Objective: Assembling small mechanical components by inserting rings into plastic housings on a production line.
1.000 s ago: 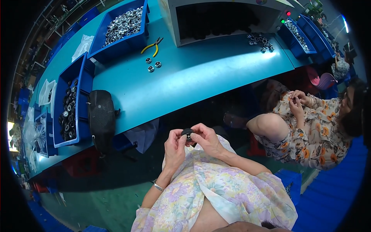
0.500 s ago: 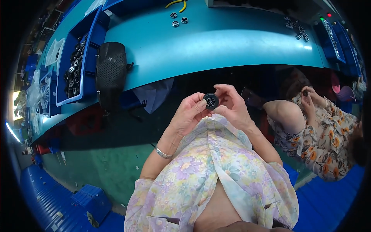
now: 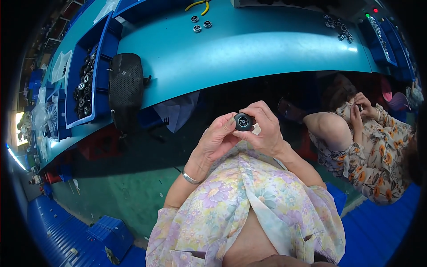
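Observation:
Between both hands, above my lap, is a small black toy wheel [image 3: 243, 121] with a silvery spoked hub facing up. My left hand [image 3: 219, 137] grips its left side, the thumb pressed at the upper edge. From the other side my right hand [image 3: 264, 127] holds it, with thumb and forefinger around the right rim. The curled fingers hide the underside of the wheel. Several similar black wheels [image 3: 84, 86] lie in a blue bin [image 3: 106, 55] on the left of the table.
On the turquoise table [image 3: 187, 62] are three silvery hub pieces [image 3: 197, 28], yellow-handled pliers [image 3: 205, 7], more shiny pieces [image 3: 341, 31] and a black mesh pouch [image 3: 126, 84] at the near edge. To my right a seated co-worker [image 3: 373, 147] holds a small dark thing.
The wheel has turned in my fingers, and its hub pattern sits differently. My right hand has closed further around it. The co-worker's hands have shifted slightly.

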{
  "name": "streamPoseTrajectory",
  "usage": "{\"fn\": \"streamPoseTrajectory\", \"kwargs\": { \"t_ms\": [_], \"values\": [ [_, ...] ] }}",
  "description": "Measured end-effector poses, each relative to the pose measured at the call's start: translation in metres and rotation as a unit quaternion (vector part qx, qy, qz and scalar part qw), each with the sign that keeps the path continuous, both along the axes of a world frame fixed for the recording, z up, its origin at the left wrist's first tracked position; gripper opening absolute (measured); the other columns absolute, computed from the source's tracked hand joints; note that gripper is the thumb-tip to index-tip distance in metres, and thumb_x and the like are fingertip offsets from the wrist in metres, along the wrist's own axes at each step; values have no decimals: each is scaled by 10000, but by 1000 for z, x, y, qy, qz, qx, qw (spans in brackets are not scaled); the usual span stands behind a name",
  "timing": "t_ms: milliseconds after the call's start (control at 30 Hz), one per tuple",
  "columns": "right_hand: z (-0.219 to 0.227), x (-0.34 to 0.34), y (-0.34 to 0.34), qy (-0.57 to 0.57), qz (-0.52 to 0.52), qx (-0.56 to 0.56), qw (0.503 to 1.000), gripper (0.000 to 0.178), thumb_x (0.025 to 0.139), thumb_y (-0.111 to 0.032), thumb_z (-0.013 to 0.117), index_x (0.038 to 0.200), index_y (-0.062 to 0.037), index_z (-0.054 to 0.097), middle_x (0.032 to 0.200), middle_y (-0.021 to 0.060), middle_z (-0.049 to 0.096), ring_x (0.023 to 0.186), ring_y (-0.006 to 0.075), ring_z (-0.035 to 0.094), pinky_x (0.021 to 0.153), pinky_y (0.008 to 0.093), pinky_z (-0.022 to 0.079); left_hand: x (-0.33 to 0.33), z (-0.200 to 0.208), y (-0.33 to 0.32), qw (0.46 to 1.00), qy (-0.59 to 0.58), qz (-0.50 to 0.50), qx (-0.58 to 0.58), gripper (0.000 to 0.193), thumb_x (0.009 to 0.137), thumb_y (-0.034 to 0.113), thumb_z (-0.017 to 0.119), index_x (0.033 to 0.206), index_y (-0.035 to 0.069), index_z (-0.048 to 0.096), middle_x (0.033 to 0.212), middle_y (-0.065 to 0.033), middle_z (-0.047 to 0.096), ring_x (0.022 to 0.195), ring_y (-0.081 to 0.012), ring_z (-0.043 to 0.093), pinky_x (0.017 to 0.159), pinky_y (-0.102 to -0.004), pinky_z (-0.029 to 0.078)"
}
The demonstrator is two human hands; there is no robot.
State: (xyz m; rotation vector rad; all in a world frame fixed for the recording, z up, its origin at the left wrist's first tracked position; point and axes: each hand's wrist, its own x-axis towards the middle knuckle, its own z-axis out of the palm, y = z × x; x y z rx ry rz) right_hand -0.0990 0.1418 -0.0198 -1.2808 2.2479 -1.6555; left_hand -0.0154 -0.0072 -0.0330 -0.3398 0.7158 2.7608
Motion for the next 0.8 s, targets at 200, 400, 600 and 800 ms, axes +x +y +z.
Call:
{"fn": "streamPoseTrajectory", "kwargs": {
  "t_ms": [200,400,600,800],
  "values": [
    [-1,-2,1,-83,38,-25,996,500,698,-210,808,1093,-9,576,1008,118,570,894,243,583,742,323,484,-2,3,1,1000,26,3,8,457,895,356,652,1139,-11,534,1054,-106,604,997,-178,597,904,-314,495],
    [6,-7,3,-132,84,-33,987,497,712,-229,794,1107,-16,580,1015,117,572,917,250,581,787,336,475,4,2,2,998,-23,34,45,376,935,346,596,1122,22,555,1024,-99,607,969,-187,604,871,-342,510],
    [10,-8,2,-92,88,-11,992,429,665,-54,759,1052,-12,579,948,102,536,840,214,580,687,310,495,3,5,3,998,-43,28,44,330,963,338,552,1095,36,559,1009,-97,609,955,-192,608,851,-346,518],
    [8,7,1,-104,13,-5,994,495,653,-190,835,1041,-21,579,932,100,547,839,234,554,737,329,454,3,2,6,997,-58,50,16,343,983,369,499,1074,51,588,971,-111,624,891,-201,625,775,-333,553]
  ]
}}
